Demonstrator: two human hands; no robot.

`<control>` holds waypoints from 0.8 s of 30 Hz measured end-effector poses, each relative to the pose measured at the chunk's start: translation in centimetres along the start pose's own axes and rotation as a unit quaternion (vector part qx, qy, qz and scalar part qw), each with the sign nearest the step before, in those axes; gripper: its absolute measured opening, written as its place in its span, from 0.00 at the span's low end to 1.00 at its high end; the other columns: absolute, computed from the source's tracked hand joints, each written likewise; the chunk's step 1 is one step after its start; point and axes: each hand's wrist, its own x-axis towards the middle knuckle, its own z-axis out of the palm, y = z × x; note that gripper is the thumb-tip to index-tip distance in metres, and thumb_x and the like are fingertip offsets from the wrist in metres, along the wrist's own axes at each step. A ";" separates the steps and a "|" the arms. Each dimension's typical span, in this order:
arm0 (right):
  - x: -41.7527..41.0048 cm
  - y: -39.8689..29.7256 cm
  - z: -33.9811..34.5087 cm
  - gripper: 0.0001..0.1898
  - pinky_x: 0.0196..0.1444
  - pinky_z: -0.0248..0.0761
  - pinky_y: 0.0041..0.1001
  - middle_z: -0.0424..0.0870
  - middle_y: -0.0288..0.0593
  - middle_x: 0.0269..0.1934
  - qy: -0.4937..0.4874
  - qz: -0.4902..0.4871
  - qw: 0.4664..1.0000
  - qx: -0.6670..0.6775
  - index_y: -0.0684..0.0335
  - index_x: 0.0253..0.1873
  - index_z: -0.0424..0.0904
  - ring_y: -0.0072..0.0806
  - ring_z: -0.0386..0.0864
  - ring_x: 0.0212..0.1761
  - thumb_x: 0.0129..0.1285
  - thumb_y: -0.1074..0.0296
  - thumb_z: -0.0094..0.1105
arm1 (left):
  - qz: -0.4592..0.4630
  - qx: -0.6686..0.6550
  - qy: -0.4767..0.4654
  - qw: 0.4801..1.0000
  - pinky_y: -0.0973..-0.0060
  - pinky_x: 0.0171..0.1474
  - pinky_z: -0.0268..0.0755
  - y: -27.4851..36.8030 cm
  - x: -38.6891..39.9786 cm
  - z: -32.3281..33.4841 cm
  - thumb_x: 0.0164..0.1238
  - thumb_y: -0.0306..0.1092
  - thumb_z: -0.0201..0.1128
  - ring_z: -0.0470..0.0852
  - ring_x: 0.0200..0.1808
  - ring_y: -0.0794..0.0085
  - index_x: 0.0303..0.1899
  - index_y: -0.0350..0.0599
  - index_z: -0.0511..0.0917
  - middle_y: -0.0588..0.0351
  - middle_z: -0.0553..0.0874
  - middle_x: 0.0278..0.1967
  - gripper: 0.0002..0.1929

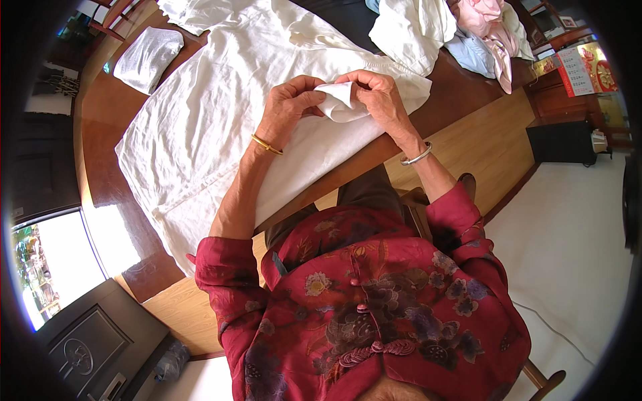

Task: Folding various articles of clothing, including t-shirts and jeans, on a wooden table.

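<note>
A large white cloth garment [215, 95] lies wrinkled over the wooden table in front of me, with a gathered, elastic-looking band at its right end. My left hand [293, 103] pinches a raised, curled white fabric edge [341, 103] between thumb and fingers. On the other side of that same edge, my right hand [376, 97] grips it, its fingers bent and partly hidden by the cloth. Both hands are close together above the near edge of the garment. A gold-coloured bangle is on my left wrist and a silver-coloured one on my right.
The brown wooden table [461, 95] runs beneath the cloth. A clear plastic-wrapped white bundle [149, 59] lies at the far left. White clothes [414, 35], light blue fabric [470, 52] and pink fabric [479, 17] are heaped at the far right. A black box-shaped object [562, 143] stands beyond on the right.
</note>
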 end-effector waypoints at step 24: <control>2.3 -3.6 -1.6 0.26 0.54 0.73 0.31 0.82 0.43 0.54 -0.063 -0.168 0.974 -0.139 0.59 0.58 0.78 0.33 0.80 0.53 0.50 0.65 0.66 | -0.007 -0.103 0.007 0.995 0.74 0.43 0.80 -0.4 0.4 -0.8 0.69 0.30 0.59 0.83 0.36 0.75 0.45 0.34 0.78 0.55 0.83 0.36 0.10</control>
